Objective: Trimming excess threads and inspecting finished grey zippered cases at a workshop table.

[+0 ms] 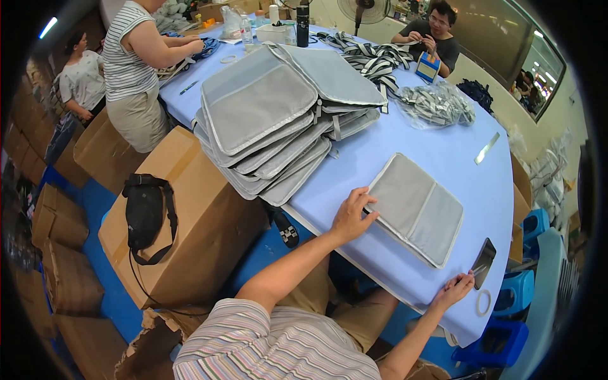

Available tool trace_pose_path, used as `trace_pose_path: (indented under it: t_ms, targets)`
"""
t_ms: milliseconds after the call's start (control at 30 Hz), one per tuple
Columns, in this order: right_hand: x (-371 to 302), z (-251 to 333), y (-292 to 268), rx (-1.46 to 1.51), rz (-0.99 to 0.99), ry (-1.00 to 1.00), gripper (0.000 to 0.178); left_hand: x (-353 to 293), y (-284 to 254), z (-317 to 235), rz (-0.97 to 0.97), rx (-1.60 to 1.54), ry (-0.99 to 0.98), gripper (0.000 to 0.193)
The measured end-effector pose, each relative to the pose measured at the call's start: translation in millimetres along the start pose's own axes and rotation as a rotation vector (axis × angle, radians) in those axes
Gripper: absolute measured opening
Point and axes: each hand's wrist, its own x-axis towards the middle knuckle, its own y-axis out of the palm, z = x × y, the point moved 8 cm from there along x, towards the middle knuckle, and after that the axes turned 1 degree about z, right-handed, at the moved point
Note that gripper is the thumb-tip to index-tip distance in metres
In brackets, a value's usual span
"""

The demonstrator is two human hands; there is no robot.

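A flat grey fabric panel (pixel 405 206) with pale piped edges and a lighter strip across it lies on the blue tabletop in front of me. My left hand (pixel 353 216) grips its left corner, fingers on top and thumb at the near edge. Beyond the panel's right end, my right hand (pixel 455 291) is closed around a thin, shiny metal tool (pixel 478 270), too small to name surely. That tool's tip is beside a dark phone (pixel 485 256). A tall, uneven stack of similar grey panels (pixel 263 107) stands at the left of the table.
A roll of tape (pixel 483 303) lies by my right hand. Farther back are a metal ruler (pixel 487 148), bagged straps (pixel 437 104) and loose striped straps (pixel 367 57). A large carton (pixel 183 209) bearing a black bag (pixel 144 215) abuts the table's left. Co-workers are across and left.
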Motion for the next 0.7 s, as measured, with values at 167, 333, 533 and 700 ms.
trace_pose_path:
  t_ms: [167, 333, 533, 700]
  targets:
    - [-3.3, 4.4, 8.0, 0.020, 0.015, -0.014, 0.023, 1.4, -2.5, 0.1, -0.050, 0.037, 0.083, 0.030]
    - [-1.8, 2.8, -0.3, 0.023, -0.005, -0.007, 0.021, -1.9, 2.4, 3.0, -0.018, 0.011, 0.034, 0.029]
    - [-1.2, 3.1, 0.9, 0.010, -0.012, 0.007, 0.021, -0.7, 2.7, -5.0, 0.029, 0.034, 0.056, 0.040]
    - [-1.8, 5.1, 2.5, 0.008, -0.003, -0.011, 0.024, 4.2, 13.6, -6.6, 0.073, 0.215, 0.098, 0.048]
